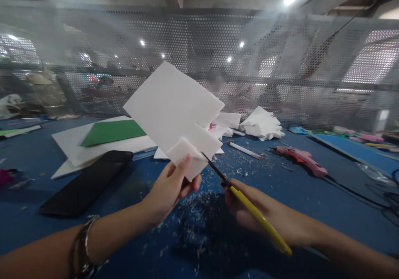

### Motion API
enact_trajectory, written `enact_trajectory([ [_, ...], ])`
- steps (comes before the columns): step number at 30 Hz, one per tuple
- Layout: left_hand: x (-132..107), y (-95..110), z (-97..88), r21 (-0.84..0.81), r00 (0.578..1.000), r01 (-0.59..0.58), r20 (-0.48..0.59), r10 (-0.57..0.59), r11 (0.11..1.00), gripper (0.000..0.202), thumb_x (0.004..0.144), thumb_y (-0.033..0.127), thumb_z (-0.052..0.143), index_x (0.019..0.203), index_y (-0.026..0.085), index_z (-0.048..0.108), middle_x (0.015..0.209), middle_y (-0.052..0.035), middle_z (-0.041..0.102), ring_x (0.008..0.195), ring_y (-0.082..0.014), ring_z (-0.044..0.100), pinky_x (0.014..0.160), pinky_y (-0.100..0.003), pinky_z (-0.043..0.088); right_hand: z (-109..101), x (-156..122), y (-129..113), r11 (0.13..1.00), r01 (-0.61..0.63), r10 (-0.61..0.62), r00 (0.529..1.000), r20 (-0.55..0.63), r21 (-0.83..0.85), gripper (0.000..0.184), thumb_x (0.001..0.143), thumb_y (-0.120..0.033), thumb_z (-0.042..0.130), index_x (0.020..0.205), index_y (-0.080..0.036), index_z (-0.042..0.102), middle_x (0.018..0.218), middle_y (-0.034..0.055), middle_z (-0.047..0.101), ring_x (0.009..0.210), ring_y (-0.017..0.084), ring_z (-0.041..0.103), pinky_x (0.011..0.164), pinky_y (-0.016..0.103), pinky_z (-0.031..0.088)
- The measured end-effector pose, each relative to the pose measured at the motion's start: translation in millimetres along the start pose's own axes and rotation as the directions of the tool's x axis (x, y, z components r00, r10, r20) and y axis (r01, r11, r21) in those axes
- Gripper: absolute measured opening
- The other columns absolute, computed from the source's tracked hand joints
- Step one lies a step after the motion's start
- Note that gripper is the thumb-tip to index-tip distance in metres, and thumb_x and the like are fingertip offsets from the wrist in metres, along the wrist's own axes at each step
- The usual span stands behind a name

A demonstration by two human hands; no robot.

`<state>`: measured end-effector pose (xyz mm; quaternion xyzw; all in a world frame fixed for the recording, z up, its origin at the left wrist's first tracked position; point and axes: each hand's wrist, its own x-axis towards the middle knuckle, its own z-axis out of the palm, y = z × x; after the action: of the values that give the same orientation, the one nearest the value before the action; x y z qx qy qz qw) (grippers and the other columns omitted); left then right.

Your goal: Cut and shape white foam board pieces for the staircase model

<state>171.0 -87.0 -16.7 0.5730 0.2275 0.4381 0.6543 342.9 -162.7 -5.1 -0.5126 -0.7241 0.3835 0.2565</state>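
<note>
My left hand (173,185) pinches the lower corner of a white foam sheet (174,108) and holds it up, tilted, above the blue table (311,196). A step is cut out of the sheet's lower right edge. My right hand (249,210) grips a yellow-handled utility knife (249,206). Its dark blade points up and left, and the tip touches the sheet's lower edge next to my left thumb. White foam shavings (199,212) lie scattered on the table below both hands.
A black flat slab (87,183) lies at left, beside white boards and a green sheet (112,131). A pink glue gun (302,160) with a black cord lies at right. A pile of white foam pieces (262,125) and a white marker (246,150) sit behind. Perforated mesh fences the far edge.
</note>
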Motion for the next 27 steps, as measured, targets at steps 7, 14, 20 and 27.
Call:
enact_trajectory([
  [7,-2,-4,0.6,0.066,0.997,0.011,0.073,-0.015,0.998,0.032,0.078,0.035,0.046,0.054,0.015,0.05,0.04,0.0031,0.049,0.029,-0.0021,0.028,0.033,-0.018,0.018,1,-2,-11,0.97,0.011,-0.028,0.997,-0.066,-0.241,0.02,0.071,-0.039,0.047,0.073,-0.019,0.046,0.061,-0.0005,0.044,0.051,0.011,0.037,0.042,0.023,0.031],
  [14,-2,-6,0.2,0.062,0.989,0.026,0.147,-0.035,0.998,0.032,0.077,0.034,0.048,0.051,0.015,0.051,0.04,0.0016,0.051,0.025,-0.0018,0.03,0.029,-0.018,0.017,1,-1,-6,0.891,0.115,-0.18,0.978,-0.109,-0.439,0.037,0.076,-0.052,0.035,0.063,-0.019,0.046,0.06,0.0024,0.048,0.051,0.013,0.041,0.046,0.027,0.032],
  [20,-4,-2,1.2,0.021,0.982,0.059,0.176,-0.062,0.998,0.028,0.076,0.037,0.05,0.059,0.015,0.053,0.039,0.0024,0.051,0.024,-0.0019,0.032,0.028,-0.016,0.019,11,1,-1,0.917,0.145,-0.202,0.972,-0.118,-0.373,0.049,0.076,-0.063,0.027,0.062,-0.018,0.041,0.054,-0.0015,0.04,0.046,0.01,0.033,0.043,0.024,0.027],
  [27,-6,-2,0.5,0.001,0.979,0.072,0.192,-0.071,0.997,0.026,0.077,0.038,0.048,0.069,0.015,0.054,0.041,0.0029,0.053,0.025,-0.0024,0.032,0.028,-0.017,0.02,14,1,0,0.92,0.149,-0.216,0.964,-0.152,-0.362,0.044,0.078,-0.058,0.031,0.06,-0.018,0.039,0.054,-0.0028,0.038,0.046,0.008,0.033,0.044,0.022,0.028],
])
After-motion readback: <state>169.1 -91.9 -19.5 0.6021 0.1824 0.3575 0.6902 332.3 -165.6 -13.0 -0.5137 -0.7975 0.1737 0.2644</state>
